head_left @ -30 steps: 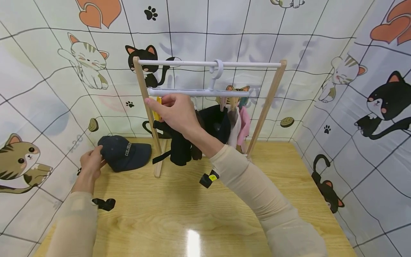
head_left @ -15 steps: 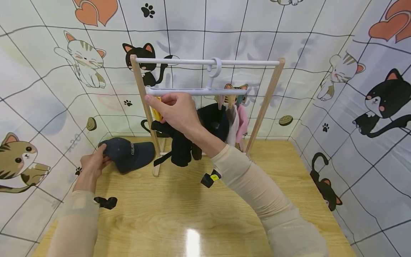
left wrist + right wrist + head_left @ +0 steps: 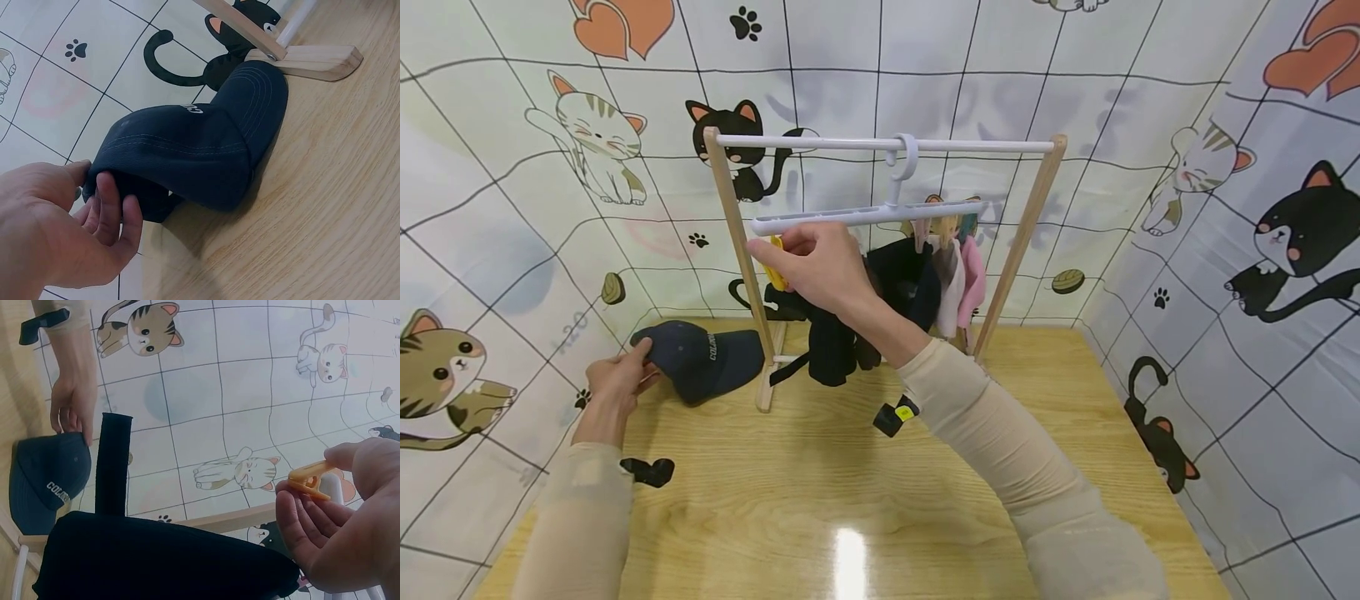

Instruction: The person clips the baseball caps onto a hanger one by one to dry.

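My left hand [image 3: 616,379] pinches the back edge of a dark blue baseball cap [image 3: 688,362] between thumb and fingers. In the left wrist view the cap's opening faces the fingers [image 3: 107,203], and its brim [image 3: 262,94] points to the rack's foot. My right hand [image 3: 823,271] pinches a yellow clothespin [image 3: 310,480] just under the left part of a white hanger [image 3: 865,217]. Black garments [image 3: 906,275] hang below this hanger, partly behind the right hand and wrist. A black strap [image 3: 114,462] sticks out towards the cap in the right wrist view.
The hanger hooks over the white bar of a wooden rack [image 3: 1030,242]. On its right side, clothespins [image 3: 951,227] hold a white cloth [image 3: 951,287] and a pink cloth [image 3: 972,283]. A cat-printed sheet [image 3: 1112,250] surrounds the wooden table [image 3: 760,508].
The hanger has tipped, its left end lower and its right end higher. My right hand has dropped slightly with it. My left hand has shifted the cap a little right, closer to the rack's foot.
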`<state>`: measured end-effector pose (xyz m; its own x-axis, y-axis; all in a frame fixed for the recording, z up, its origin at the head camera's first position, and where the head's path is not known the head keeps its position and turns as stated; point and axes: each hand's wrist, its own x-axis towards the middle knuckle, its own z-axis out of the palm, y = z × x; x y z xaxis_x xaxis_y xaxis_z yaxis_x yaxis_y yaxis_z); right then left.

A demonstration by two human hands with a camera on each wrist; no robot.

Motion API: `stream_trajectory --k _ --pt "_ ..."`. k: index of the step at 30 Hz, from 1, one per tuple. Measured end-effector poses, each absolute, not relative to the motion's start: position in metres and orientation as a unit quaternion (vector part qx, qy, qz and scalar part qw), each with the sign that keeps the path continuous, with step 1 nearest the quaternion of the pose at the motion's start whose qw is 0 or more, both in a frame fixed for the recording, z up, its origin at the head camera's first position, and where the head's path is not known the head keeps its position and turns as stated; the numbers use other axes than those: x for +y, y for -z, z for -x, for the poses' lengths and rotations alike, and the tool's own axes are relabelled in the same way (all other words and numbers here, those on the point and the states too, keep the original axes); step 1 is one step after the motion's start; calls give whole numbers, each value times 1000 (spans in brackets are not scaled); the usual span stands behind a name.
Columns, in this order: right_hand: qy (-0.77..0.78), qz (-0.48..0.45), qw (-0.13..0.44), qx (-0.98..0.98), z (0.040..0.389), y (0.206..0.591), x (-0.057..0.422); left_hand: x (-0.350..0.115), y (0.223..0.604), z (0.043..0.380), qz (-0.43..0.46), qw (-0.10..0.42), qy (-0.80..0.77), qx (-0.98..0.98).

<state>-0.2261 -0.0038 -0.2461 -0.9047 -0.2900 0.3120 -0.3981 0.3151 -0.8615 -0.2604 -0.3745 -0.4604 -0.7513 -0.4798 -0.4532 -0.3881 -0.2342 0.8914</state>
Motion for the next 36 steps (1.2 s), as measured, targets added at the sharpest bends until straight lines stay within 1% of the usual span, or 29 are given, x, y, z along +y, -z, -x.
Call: stream_trajectory --k 5,15,27,29,36 --pt "-518 -214 55 -826 229 250 -2 -378 459 260 -358 28 694 -624" --pt "-435 -217 65 -872 235 254 4 -382 454 263 -360 38 684 -633" --pt "-427 -175 75 -884 241 258 8 -378 455 262 -346 47 606 -715" --pt "-436 -168 71 -881 242 258 8 -377 456 263 -340 53 600 -723" --pt "-466 -150 54 -870 244 259 10 -364 452 261 -316 104 610 -719"
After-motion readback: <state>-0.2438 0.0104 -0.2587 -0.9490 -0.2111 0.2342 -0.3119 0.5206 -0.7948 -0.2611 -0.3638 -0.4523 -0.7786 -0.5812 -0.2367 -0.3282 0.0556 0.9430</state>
